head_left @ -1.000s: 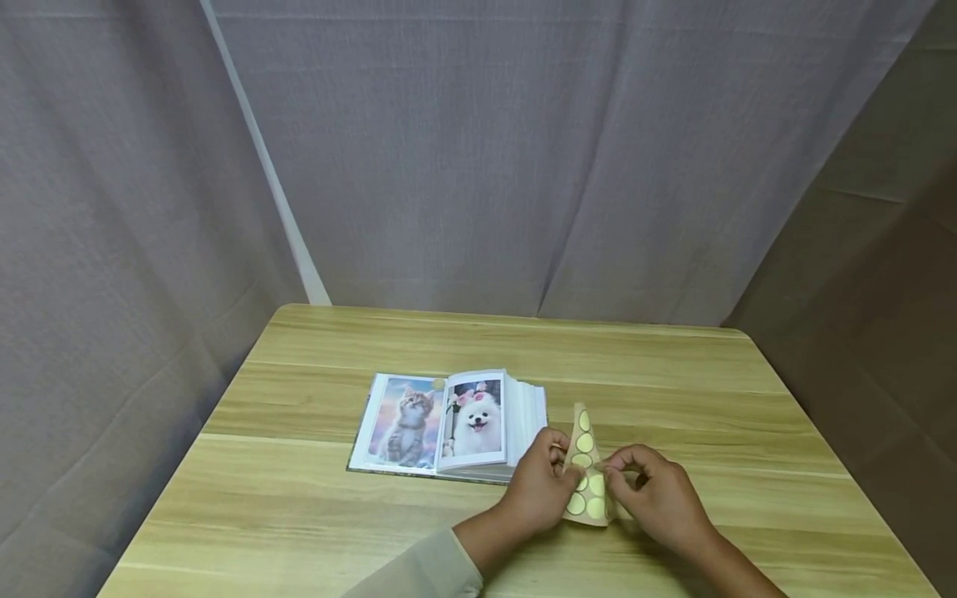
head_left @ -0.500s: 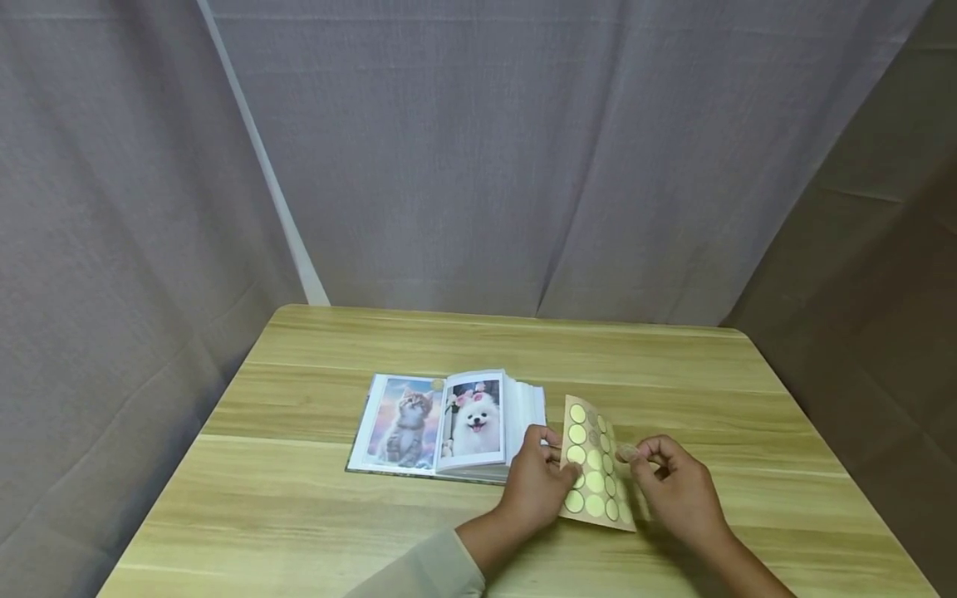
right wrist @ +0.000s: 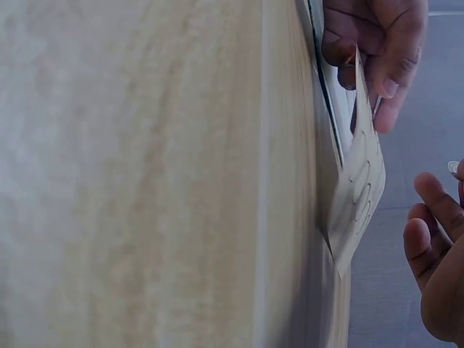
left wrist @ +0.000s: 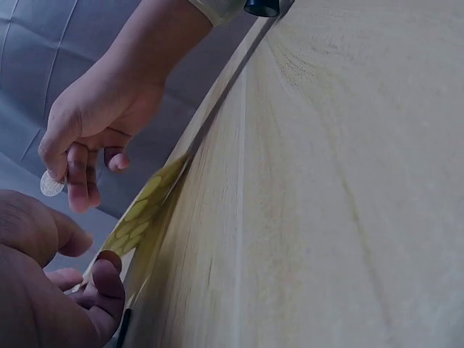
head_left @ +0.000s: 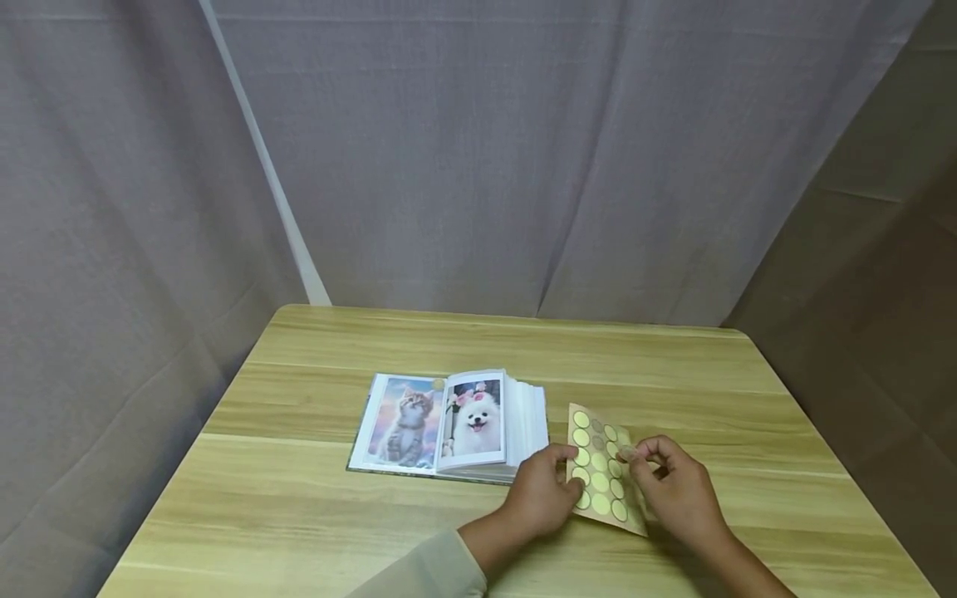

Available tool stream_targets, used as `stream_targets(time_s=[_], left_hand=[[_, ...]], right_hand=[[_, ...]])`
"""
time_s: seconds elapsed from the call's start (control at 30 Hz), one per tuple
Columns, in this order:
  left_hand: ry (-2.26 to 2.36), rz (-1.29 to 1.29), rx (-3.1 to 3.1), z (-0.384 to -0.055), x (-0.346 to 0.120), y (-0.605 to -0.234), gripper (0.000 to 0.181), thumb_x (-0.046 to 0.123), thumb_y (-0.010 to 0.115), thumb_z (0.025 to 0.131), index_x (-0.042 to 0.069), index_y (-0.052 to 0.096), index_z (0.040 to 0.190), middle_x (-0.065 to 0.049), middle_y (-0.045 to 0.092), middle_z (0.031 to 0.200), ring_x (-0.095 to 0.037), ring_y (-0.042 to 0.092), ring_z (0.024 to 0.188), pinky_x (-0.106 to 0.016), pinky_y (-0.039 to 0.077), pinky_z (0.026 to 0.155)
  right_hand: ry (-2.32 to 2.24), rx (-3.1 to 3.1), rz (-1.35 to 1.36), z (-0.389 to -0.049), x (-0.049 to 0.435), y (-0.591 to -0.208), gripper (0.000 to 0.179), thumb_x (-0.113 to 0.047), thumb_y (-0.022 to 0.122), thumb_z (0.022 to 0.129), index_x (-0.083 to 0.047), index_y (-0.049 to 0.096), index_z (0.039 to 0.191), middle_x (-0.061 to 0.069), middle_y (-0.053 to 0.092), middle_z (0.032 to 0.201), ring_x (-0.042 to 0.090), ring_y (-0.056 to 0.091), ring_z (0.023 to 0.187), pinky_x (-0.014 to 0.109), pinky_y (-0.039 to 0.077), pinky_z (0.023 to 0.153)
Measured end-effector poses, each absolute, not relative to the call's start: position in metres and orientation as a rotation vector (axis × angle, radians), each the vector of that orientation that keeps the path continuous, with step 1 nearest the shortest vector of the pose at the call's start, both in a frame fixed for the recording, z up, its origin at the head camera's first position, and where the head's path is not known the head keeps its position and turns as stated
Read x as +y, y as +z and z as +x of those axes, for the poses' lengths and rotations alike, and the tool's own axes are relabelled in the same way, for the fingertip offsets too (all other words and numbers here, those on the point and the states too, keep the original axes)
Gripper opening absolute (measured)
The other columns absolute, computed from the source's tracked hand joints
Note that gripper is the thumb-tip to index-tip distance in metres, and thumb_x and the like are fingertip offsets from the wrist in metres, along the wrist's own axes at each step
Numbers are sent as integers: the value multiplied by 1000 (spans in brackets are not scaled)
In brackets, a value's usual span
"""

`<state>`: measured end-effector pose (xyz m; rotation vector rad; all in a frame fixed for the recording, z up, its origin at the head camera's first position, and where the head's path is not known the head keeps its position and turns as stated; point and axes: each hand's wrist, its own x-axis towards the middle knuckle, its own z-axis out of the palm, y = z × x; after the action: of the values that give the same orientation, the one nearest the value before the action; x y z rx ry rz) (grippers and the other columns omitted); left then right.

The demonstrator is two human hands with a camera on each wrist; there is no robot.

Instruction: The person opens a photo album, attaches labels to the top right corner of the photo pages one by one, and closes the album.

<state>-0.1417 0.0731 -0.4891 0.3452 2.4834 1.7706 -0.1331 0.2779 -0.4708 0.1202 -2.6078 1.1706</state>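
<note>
no legible text, numbers or signs

Smooth wood-grained table [head_left: 299, 531], matt paper sheet [head_left: 597, 442], metallic-looking shiny stickers [head_left: 601, 482], glossy album page [head_left: 405, 428], matt cloth curtain [head_left: 426, 166]

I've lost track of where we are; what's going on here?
A person's left hand holds a sheet of round yellow stickers. The right hand pinches one round sticker, clear of the sheet. To the sheet's left, on the wooden table, a photo album lies open at a kitten picture and a white dog picture.
</note>
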Motion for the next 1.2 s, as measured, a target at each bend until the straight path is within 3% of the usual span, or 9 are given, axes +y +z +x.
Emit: stream_targets(time_s=[0.3,0.47,0.73,0.93,1.07,1.2], left_hand=[[1565,477,2703,-137,71,-486,30,3,72,86,0,72,116,8,58,72,-2,53,69,-21,50,71],[1515,527,2782,-133,69,-482,27,0,70,84,-1,74,111,7,62,72,-1,54,67,-18,48,63],[1270,560,2887,-127,66,-474,25,6,71,87,7,74,112,12,47,59,-3,48,58,-20,43,55],[1261,643,2876,-126,61,-469,23,7,72,88,9,74,111,12,55,66,0,50,61,-18,45,57],[1221,750,2905,-126,50,-463,19,9,70,92,12,75,110,11,65,76,1,56,70,-19,48,65],[1102,885,3009,-125,35,-457,16,16,66,96,16,75,110,8,73,98,-5,66,94,-24,53,82]], right_hand=[[1150,-2606,145,-136,279,-476,11,-10,68,98,-13,61,90,1,78,92,9,55,53,27,45,46],[1136,-2592,156,-137,280,-477,11,-9,68,98,-13,61,90,1,78,92,8,55,53,26,44,45],[1132,-2554,177,-139,277,-475,11,-10,72,96,-13,64,89,3,78,93,6,54,54,25,45,48],[1117,-2582,179,-142,278,-475,10,-16,71,98,-15,64,91,-1,78,94,7,58,59,26,48,53],[1136,-2573,194,-143,277,-476,9,-13,70,99,-14,64,92,-1,78,93,8,62,66,25,49,57],[1148,-2571,204,-145,276,-477,7,-11,68,99,-12,64,93,0,77,92,9,62,67,24,49,57]])
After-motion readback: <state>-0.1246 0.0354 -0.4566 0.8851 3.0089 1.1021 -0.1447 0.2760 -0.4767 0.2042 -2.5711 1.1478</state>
